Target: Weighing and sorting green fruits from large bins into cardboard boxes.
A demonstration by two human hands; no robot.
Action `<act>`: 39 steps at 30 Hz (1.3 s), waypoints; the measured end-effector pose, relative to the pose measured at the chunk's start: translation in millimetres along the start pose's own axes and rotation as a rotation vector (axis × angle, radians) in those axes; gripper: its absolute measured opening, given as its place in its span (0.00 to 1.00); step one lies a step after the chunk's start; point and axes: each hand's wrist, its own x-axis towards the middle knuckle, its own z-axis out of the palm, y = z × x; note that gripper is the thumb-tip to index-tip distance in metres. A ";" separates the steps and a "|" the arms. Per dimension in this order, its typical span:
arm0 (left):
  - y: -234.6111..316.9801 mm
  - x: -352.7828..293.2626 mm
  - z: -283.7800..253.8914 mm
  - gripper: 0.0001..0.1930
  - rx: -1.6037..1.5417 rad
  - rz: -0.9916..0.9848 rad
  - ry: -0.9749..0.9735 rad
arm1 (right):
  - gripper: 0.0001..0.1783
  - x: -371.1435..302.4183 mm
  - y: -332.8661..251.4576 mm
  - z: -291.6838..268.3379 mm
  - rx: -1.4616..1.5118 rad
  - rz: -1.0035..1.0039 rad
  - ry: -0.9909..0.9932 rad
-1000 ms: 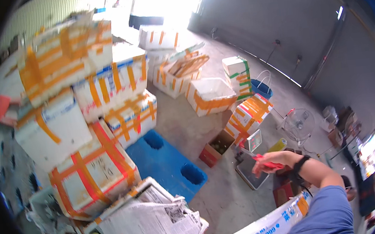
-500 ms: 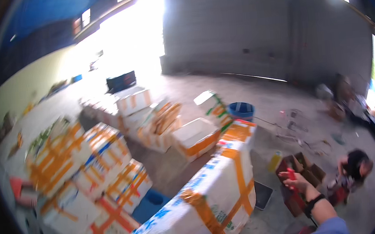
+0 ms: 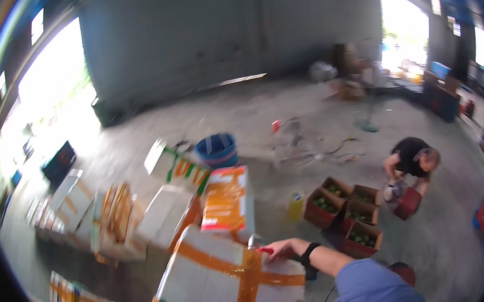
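Observation:
My right hand [image 3: 282, 249], with a dark band at the wrist, is closed around a red-handled tool [image 3: 265, 250]. The tool has a short pale end; its exact kind is too small to make out. It is at the upper edge of a large white foam box [image 3: 213, 273] strapped with orange tape. Whether the tool touches the box, I cannot tell. Just beyond stands a foam box [image 3: 224, 202] whose top is covered in orange tape. My left hand is out of view.
Open foam boxes [image 3: 163, 212] stand to the left, near a blue bucket [image 3: 217, 151]. On the right are several cartons of round green produce [image 3: 362, 237] and a yellow container [image 3: 296, 206]. A co-worker [image 3: 412, 161] bends over a red carton [image 3: 407, 203].
The view has swung to the right. My right hand, with the red-handled tool, has gone from beside the cartons to the large foam box's edge.

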 end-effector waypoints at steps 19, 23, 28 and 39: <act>-205.4 -347.9 89.8 0.33 0.452 -1.147 -0.226 | 0.27 338.5 -71.6 -102.3 0.382 0.269 0.517; -193.5 -401.4 111.9 0.33 0.365 -1.271 -0.130 | 0.19 412.7 -41.2 -29.6 -0.206 0.167 0.628; -194.5 -419.1 118.6 0.30 0.192 -1.294 0.187 | 0.03 335.1 90.6 137.5 -0.018 0.140 -0.013; -306.7 -462.5 22.6 0.39 0.225 -1.150 0.439 | 0.10 127.2 259.1 416.8 -0.416 0.844 -0.482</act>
